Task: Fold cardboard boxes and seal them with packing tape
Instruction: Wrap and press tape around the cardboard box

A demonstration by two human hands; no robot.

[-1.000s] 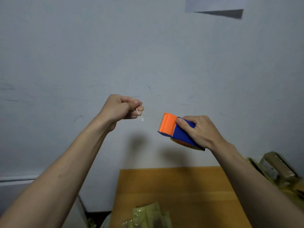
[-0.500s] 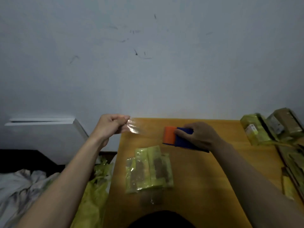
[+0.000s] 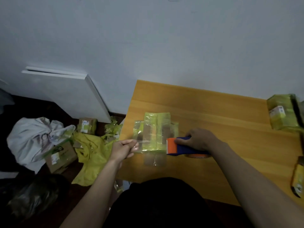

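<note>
Frame centre, on table (image 3: 230, 116): flattened yellow-taped box (image 3: 156, 134) | right hand (image 3: 199, 139) grip clamped on tape dispenser (image 3: 179, 148) | left hand (image 3: 123, 149) grip pinching clear tape strip (image 3: 144, 142) stretched above box

The 2 forearms are bare, with no sleeves, watch or rings showing on the left hand (image 3: 122, 149) or right hand (image 3: 199, 139). A dark, plain garment (image 3: 158, 203) covers the torso below.
</note>
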